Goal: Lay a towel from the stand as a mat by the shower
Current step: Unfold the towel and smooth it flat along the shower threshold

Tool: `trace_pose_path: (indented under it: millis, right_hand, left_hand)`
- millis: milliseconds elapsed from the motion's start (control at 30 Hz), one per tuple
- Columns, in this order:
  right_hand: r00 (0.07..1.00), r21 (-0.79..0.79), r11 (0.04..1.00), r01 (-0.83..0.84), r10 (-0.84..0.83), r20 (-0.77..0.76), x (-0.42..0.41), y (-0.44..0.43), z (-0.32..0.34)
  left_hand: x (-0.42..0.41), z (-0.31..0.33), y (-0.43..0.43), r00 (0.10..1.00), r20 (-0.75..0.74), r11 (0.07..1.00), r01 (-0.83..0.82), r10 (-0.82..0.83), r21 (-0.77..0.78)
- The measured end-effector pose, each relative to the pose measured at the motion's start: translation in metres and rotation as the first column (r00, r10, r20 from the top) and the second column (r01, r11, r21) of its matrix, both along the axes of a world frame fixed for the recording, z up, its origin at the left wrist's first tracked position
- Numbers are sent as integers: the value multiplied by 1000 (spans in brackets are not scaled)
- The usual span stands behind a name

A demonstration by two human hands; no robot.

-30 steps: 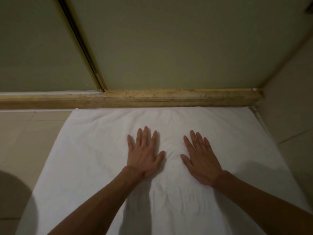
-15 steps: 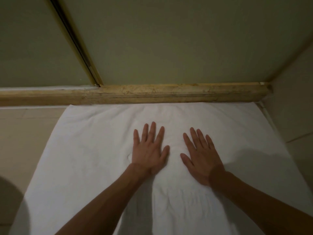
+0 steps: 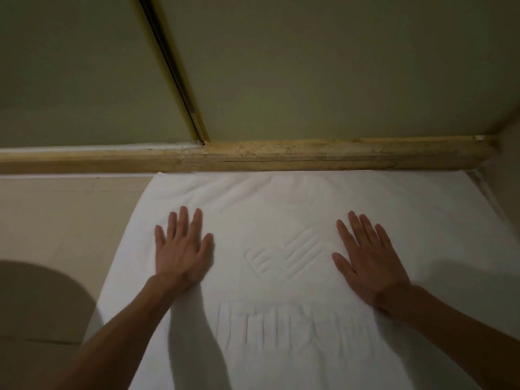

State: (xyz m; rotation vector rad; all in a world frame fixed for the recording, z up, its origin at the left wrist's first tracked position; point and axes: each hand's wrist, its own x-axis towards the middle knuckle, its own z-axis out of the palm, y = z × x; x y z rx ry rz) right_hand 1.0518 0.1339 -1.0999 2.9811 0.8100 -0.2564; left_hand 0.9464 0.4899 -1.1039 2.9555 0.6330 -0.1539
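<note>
Two flat palms on white towel (image 3: 281, 198): left hand (image 3: 181, 249) at 9 o'clock, right hand (image 3: 368, 260) at 3, fingers straight, gripping nothing.

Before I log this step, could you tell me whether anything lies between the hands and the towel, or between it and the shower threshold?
Nothing visible does. The left hand and right hand lie flat on the towel, whose far edge reaches the threshold under the shower door.

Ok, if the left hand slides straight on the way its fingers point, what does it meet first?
The left hand would cross bare towel, then probably meet the stone curb at the towel's far edge.
</note>
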Motion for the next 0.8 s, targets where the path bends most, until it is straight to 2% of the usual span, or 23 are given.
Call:
trace_pose_path:
  millis: [333, 600, 700, 800]
  right_hand:
    - [1000, 21, 1000, 2, -2, -10, -1, -1, 3]
    - [1000, 39, 999, -10, 10, 0, -2, -1, 2]
    - [999, 24, 999, -26, 27, -19, -1, -2, 2]
    - [998, 47, 998, -30, 33, -62, -4, -4, 7]
  left_hand:
    - [-30, -3, 57, 984, -65, 986, -166, 168, 33]
    - [-28, 0, 56, 984, -83, 987, -158, 159, 15]
    - [-23, 8, 34, 992, -37, 989, -127, 124, -73]
    - [-14, 17, -9, 999, 29, 989, -27, 32, -148]
